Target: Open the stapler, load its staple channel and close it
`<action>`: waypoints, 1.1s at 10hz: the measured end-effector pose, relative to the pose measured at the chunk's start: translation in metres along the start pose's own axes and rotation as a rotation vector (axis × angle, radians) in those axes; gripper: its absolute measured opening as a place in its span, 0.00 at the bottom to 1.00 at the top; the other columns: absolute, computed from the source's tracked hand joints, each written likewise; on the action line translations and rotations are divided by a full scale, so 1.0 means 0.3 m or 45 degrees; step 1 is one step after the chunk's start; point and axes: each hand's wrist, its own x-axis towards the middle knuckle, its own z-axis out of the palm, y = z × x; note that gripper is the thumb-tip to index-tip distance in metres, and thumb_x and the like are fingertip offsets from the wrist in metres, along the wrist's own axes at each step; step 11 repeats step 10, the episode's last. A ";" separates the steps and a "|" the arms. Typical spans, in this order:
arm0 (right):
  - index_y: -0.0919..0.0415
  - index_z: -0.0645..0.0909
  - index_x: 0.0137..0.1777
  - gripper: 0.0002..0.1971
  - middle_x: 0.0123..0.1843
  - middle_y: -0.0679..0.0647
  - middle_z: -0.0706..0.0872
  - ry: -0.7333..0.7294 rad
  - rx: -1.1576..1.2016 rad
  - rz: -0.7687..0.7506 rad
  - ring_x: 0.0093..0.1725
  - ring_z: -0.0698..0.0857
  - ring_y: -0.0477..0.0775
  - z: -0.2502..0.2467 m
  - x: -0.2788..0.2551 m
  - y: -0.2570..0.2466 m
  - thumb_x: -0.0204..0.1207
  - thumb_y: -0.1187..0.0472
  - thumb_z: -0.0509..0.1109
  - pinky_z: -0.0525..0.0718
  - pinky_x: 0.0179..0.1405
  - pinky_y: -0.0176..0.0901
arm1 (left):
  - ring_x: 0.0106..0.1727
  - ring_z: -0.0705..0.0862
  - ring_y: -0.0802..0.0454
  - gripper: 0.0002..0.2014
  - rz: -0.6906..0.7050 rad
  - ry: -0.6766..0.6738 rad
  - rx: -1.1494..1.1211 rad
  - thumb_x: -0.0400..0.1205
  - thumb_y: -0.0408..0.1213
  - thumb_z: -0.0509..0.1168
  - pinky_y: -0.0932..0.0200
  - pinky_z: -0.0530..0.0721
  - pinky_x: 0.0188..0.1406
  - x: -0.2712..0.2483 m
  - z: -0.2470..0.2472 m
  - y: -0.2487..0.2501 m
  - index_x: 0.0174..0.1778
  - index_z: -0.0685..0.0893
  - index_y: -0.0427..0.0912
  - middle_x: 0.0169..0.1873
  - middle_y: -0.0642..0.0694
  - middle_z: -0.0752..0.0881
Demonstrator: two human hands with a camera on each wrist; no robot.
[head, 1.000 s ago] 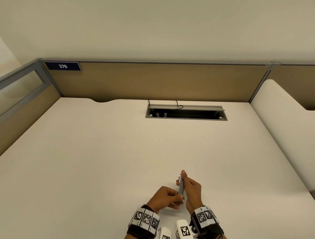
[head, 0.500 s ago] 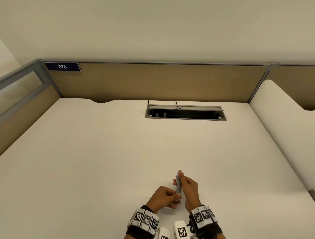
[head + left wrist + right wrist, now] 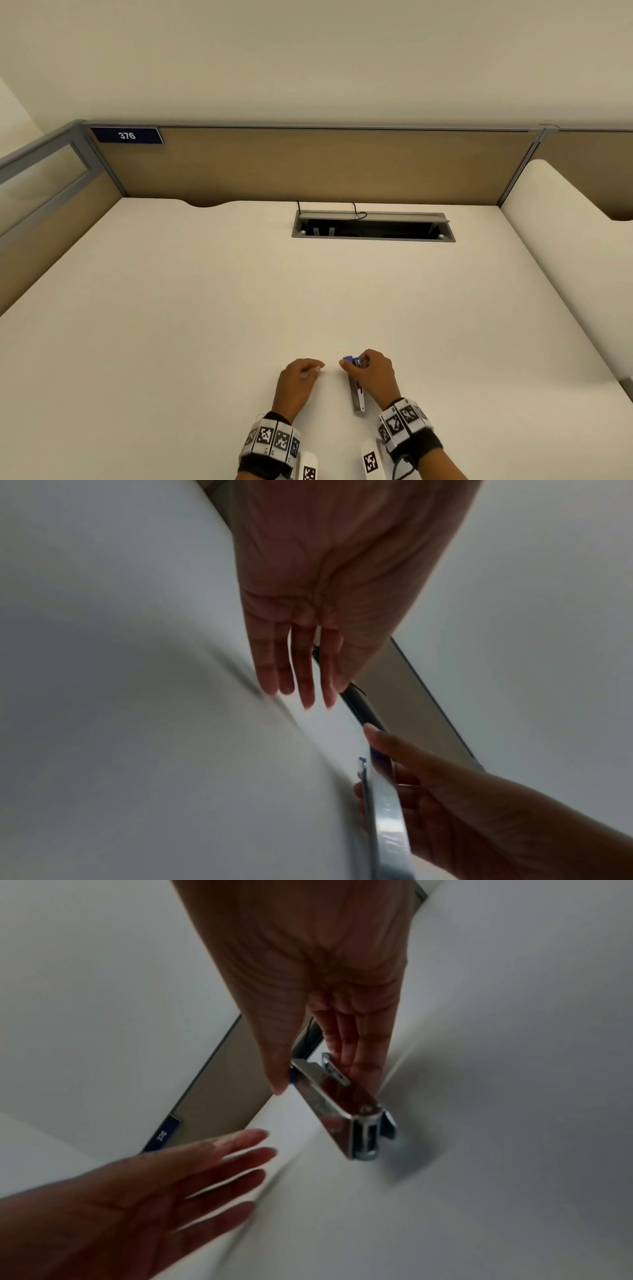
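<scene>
A small chrome stapler [image 3: 357, 392] with a blue front end lies lengthwise near the desk's front edge, its hinge end toward me. My right hand [image 3: 352, 365] pinches its front end between thumb and fingers. In the right wrist view the stapler [image 3: 329, 1099] looks closed, with a shadow under its hinge end; I cannot tell whether it touches the desk. My left hand [image 3: 317, 370] hovers a little to the left, apart from the stapler and holding nothing. Its fingers [image 3: 298, 674] are straight. The left wrist view shows the stapler [image 3: 387, 804] edge-on in my right hand. No staples are in view.
The cream desk [image 3: 205, 325] stretches ahead to tan partition panels. An open grey cable hatch [image 3: 373, 236] sits at the back centre. A blue sign [image 3: 126, 135] reading 376 is at the back left. A neighbouring desk [image 3: 565, 240] adjoins on the right.
My left hand has let go of the stapler and moved left. My right hand has brought the stapler down from upright to lie low along the desk.
</scene>
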 end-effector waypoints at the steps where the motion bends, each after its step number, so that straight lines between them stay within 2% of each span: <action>1: 0.54 0.65 0.24 0.23 0.24 0.48 0.71 -0.009 -0.114 0.001 0.25 0.69 0.45 0.000 0.009 -0.001 0.64 0.49 0.77 0.65 0.24 0.36 | 0.54 0.83 0.52 0.14 0.083 0.089 0.056 0.77 0.29 0.63 0.62 0.79 0.59 0.003 -0.011 -0.031 0.40 0.82 0.57 0.44 0.53 0.85; 2: 0.56 0.64 0.28 0.22 0.27 0.48 0.71 -0.027 -0.236 -0.001 0.26 0.69 0.45 0.001 0.022 -0.004 0.66 0.48 0.75 0.64 0.23 0.35 | 0.55 0.82 0.55 0.21 0.161 0.154 0.147 0.76 0.27 0.63 0.58 0.76 0.63 0.002 -0.015 -0.071 0.39 0.77 0.66 0.45 0.63 0.82; 3: 0.59 0.66 0.34 0.20 0.30 0.50 0.73 -0.034 -0.273 -0.018 0.29 0.71 0.49 0.004 0.025 -0.009 0.68 0.48 0.73 0.65 0.24 0.35 | 0.55 0.80 0.66 0.22 0.187 0.138 0.157 0.77 0.27 0.63 0.62 0.73 0.64 -0.001 -0.016 -0.086 0.40 0.77 0.67 0.47 0.68 0.80; 4: 0.60 0.65 0.39 0.19 0.36 0.55 0.77 -0.044 -0.328 -0.041 0.34 0.75 0.56 0.014 0.023 -0.011 0.69 0.50 0.72 0.69 0.28 0.42 | 0.54 0.78 0.77 0.23 0.180 0.100 0.110 0.77 0.28 0.63 0.78 0.71 0.60 -0.003 -0.033 -0.111 0.38 0.83 0.69 0.44 0.78 0.84; 5: 0.59 0.65 0.40 0.19 0.38 0.56 0.79 -0.043 -0.321 -0.039 0.36 0.76 0.58 0.021 0.023 -0.006 0.68 0.50 0.72 0.71 0.34 0.44 | 0.56 0.80 0.74 0.24 0.157 0.095 0.045 0.77 0.28 0.63 0.81 0.73 0.59 -0.006 -0.054 -0.135 0.39 0.85 0.70 0.46 0.81 0.82; 6: 0.59 0.65 0.41 0.19 0.38 0.55 0.79 -0.041 -0.303 -0.056 0.36 0.77 0.58 0.022 0.017 -0.003 0.69 0.50 0.72 0.71 0.35 0.44 | 0.54 0.82 0.72 0.22 0.102 0.085 -0.007 0.78 0.27 0.63 0.78 0.77 0.58 -0.020 -0.084 -0.150 0.39 0.86 0.66 0.44 0.81 0.84; 7: 0.59 0.65 0.41 0.17 0.38 0.54 0.78 -0.031 -0.292 -0.068 0.35 0.76 0.56 0.015 0.013 -0.004 0.70 0.51 0.71 0.70 0.32 0.42 | 0.52 0.82 0.73 0.25 0.080 0.090 -0.023 0.77 0.27 0.63 0.81 0.76 0.55 -0.031 -0.101 -0.160 0.40 0.86 0.70 0.43 0.80 0.85; 8: 0.58 0.66 0.43 0.15 0.37 0.54 0.79 -0.029 -0.274 -0.056 0.35 0.77 0.55 -0.001 0.005 -0.001 0.71 0.53 0.70 0.70 0.32 0.41 | 0.50 0.83 0.74 0.23 0.057 0.091 -0.053 0.77 0.26 0.64 0.84 0.76 0.52 -0.045 -0.126 -0.176 0.36 0.88 0.66 0.41 0.78 0.86; 9: 0.57 0.66 0.44 0.15 0.36 0.55 0.80 -0.047 -0.248 -0.045 0.34 0.77 0.55 -0.003 0.001 0.011 0.71 0.54 0.71 0.70 0.27 0.37 | 0.48 0.83 0.75 0.22 0.041 0.100 -0.062 0.77 0.26 0.64 0.84 0.76 0.51 -0.054 -0.135 -0.179 0.36 0.88 0.64 0.41 0.77 0.87; 10: 0.55 0.67 0.45 0.14 0.33 0.55 0.81 -0.053 -0.159 -0.050 0.31 0.79 0.55 -0.009 0.002 0.033 0.71 0.55 0.71 0.71 0.27 0.32 | 0.48 0.83 0.75 0.20 0.017 0.080 -0.083 0.77 0.26 0.64 0.84 0.76 0.51 -0.059 -0.134 -0.192 0.37 0.87 0.62 0.39 0.78 0.87; 11: 0.55 0.67 0.45 0.14 0.33 0.55 0.81 -0.053 -0.159 -0.050 0.31 0.79 0.55 -0.009 0.002 0.033 0.71 0.55 0.71 0.71 0.27 0.32 | 0.48 0.83 0.75 0.20 0.017 0.080 -0.083 0.77 0.26 0.64 0.84 0.76 0.51 -0.059 -0.134 -0.192 0.37 0.87 0.62 0.39 0.78 0.87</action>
